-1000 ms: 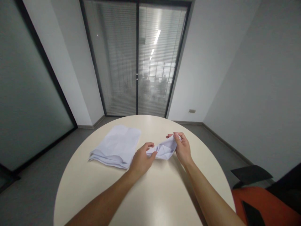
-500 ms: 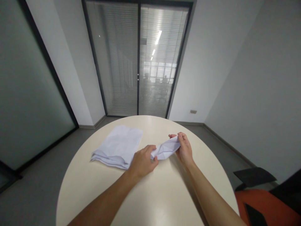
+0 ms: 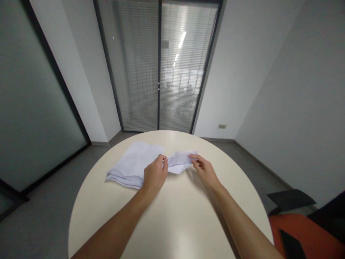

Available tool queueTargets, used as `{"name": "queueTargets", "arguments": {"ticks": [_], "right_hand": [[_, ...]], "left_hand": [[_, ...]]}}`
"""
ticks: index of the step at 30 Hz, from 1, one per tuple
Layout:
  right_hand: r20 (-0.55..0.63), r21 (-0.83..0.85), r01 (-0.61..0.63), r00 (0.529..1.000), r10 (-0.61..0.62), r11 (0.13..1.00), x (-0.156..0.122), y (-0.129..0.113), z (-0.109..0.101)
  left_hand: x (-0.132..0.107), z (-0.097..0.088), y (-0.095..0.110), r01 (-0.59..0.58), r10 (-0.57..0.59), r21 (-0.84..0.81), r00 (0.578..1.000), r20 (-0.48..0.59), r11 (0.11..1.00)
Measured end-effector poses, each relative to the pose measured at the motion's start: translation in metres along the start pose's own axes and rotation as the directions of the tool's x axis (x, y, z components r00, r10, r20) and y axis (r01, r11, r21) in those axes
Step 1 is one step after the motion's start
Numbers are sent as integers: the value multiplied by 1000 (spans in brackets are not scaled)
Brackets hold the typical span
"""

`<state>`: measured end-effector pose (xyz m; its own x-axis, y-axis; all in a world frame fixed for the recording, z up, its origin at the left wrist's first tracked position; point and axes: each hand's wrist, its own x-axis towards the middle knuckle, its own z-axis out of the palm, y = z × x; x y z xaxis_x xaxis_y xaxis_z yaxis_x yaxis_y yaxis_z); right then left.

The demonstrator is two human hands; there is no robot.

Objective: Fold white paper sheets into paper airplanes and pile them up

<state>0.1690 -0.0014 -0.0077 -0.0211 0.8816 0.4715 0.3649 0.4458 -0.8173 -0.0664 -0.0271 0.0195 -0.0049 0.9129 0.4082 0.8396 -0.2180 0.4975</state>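
a folded, creased strip of thin white paper (image 3: pixel 179 163) lay stretched between two bare hands, over the far half of a round, cream-coloured, smooth-topped table (image 3: pixel 172 216). the left hand (image 3: pixel 155 174) had its thumb and forefinger brought together, pinching the strip's left end, with the other fingers curled in behind. the right hand (image 3: pixel 203 169) reached in at the other end, forefinger against the paper and thumb bent just below it — whether those two truly pinched it could not be made out. half a second before, the right hand had gripped that end with the strip raised and slanting; now the piece sat farther from the body and looked flatter, its right end no longer wrapped by the fingers. that seemed to leave the left pinch as the surer hold, with the right fingers freer to work the fold. the left hand stood right by a flat white pile of loosely folded, paper-like sheets (image 3: pixel 132 162) — whether it touched the pile was unclear.
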Motion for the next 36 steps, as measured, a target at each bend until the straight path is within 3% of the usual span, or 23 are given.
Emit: {"name": "queueTargets", "arguments": {"ticks": [8,12,15,17,19,23,28,36], "right_hand": [[-34,-65,-31,999,29,997,-1,7,0],[19,147,-92,996,90,985,1,-4,-1],[45,384,-115,993,106,916,1,-19,-7],[-2,528,-108,992,128,843,2,-28,-12],[-42,631,-88,988,148,771,4,-33,-18],[-82,720,-61,982,172,691,8,-35,-26],[-127,731,-62,966,225,679,7,-29,-23],[-146,699,-74,959,243,711,6,-23,-12]], "left_hand": [[-3,-2,1,-18,19,-51,1000,16,999],[5,-8,-7,62,-63,-74,998,-9,995],[16,-10,-18,149,-166,-263,985,-44,953],[23,-9,-25,165,-202,-457,979,-33,874],[27,-7,-28,236,-254,-599,966,56,765],[28,-7,-28,373,-287,-738,925,248,563],[25,-8,-26,384,-186,-855,922,339,347],[24,-5,-16,348,-110,-934,934,339,83]]}}
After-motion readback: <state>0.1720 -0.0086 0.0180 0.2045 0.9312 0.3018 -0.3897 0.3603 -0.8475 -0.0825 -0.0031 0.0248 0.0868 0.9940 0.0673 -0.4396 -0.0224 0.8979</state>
